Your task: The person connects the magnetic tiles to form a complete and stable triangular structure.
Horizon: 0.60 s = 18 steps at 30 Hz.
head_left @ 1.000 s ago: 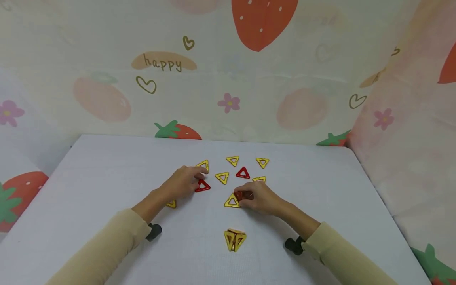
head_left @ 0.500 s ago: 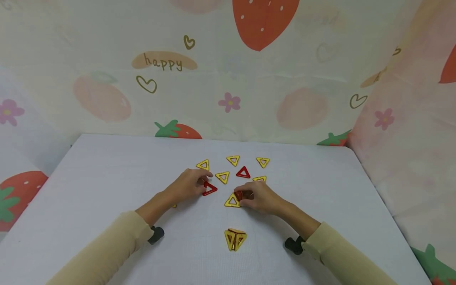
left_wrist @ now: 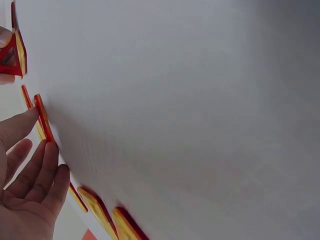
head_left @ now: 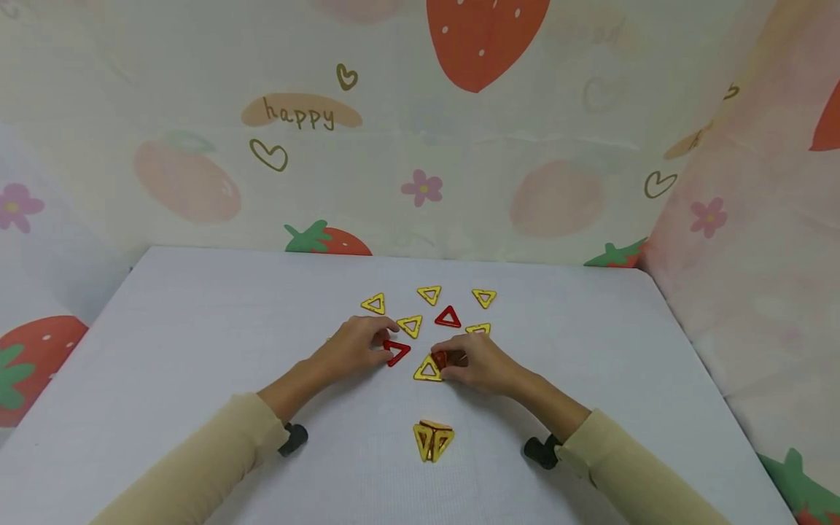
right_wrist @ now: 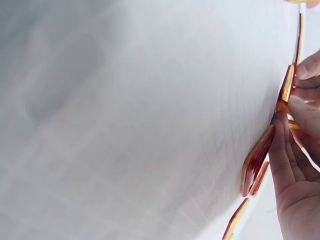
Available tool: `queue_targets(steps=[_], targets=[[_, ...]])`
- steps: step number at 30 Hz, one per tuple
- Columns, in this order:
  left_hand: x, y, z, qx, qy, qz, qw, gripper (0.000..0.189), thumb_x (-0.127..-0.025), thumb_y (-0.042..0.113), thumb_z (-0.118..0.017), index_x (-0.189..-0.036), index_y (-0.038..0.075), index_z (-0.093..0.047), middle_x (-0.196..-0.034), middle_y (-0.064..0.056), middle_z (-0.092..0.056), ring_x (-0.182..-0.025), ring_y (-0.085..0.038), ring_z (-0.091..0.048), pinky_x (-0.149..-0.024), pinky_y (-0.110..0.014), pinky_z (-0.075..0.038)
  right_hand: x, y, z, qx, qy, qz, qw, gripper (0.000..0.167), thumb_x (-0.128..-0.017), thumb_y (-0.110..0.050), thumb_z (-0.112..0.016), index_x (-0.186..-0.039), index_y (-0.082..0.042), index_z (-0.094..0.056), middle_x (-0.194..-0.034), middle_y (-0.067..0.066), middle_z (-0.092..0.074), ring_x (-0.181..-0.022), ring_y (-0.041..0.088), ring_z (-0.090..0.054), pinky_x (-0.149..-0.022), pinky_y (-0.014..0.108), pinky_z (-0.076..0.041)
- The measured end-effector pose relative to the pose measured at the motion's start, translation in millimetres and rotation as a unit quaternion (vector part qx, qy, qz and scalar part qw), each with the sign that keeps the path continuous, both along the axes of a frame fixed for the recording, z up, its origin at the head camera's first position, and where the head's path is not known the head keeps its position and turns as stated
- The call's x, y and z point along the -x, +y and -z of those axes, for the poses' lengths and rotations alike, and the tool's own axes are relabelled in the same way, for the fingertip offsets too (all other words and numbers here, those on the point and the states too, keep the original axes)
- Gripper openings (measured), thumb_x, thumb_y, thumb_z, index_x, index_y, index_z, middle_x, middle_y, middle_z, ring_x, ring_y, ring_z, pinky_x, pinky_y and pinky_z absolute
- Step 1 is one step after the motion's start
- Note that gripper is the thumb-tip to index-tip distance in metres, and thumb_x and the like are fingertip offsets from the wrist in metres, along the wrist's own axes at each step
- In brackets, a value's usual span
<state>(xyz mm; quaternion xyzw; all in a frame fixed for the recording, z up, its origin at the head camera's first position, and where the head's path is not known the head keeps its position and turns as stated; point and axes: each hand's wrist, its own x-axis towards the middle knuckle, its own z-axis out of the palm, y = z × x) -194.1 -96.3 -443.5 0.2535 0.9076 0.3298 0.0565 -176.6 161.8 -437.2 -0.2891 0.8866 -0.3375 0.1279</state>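
Note:
My left hand (head_left: 357,343) pinches a flat red triangular tile (head_left: 402,353) with a hollow centre between thumb and fingers, low over the table. In the left wrist view that tile (left_wrist: 44,119) shows edge-on between the thumb and fingertips. Just to the right, my right hand (head_left: 482,362) holds a second red triangular tile (head_left: 440,359) raised along the right side of a yellow triangular tile (head_left: 423,375) lying flat. The right hand's fingers cover most of the raised tile. In the left wrist view it stands (left_wrist: 19,62) tilted up against the yellow one.
Beyond the hands lie several flat yellow triangles (head_left: 429,294) and one red triangle (head_left: 448,318) on the white table (head_left: 590,328). Nearer the body stands a small pyramid of yellow triangles (head_left: 433,442). A patterned cloth (head_left: 485,211) hangs behind the table.
My left hand has moved right and slightly nearer the body with the red triangular tile, bringing it close to the yellow one. The right hand stays in place.

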Motion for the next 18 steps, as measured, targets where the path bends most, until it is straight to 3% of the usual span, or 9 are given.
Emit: queue_targets(steps=[8, 18], targets=[[-6.4, 10.6, -1.9, -0.002, -0.006, 0.005, 1.0, 0.036, -0.085, 0.009, -0.078, -0.12, 0.005, -0.068, -0.106, -0.005, -0.07, -0.09, -0.017, -0.06, -0.085, -0.032, -0.053, 0.4, -1, -0.9, 0.001, 0.001, -0.005, 1.0, 0.038, -0.086, -0.007, -0.077, -0.123, -0.002, -0.069, -0.104, 0.001, -0.071, -0.087, 0.011, -0.061, -0.081, 0.023, -0.053], [-15.2, 25.8, 2.3, -0.01, 0.014, 0.012, 0.9998, 0.036, -0.085, 0.011, -0.079, -0.118, 0.005, -0.068, -0.106, -0.005, -0.072, -0.092, -0.015, -0.064, -0.087, -0.032, -0.054, 1.0, 0, 0.4, -0.001, 0.007, -0.009, 0.9999, 0.037, -0.086, -0.006, -0.077, -0.122, -0.001, -0.069, -0.103, 0.001, -0.071, -0.086, 0.009, -0.062, -0.079, 0.022, -0.052]])
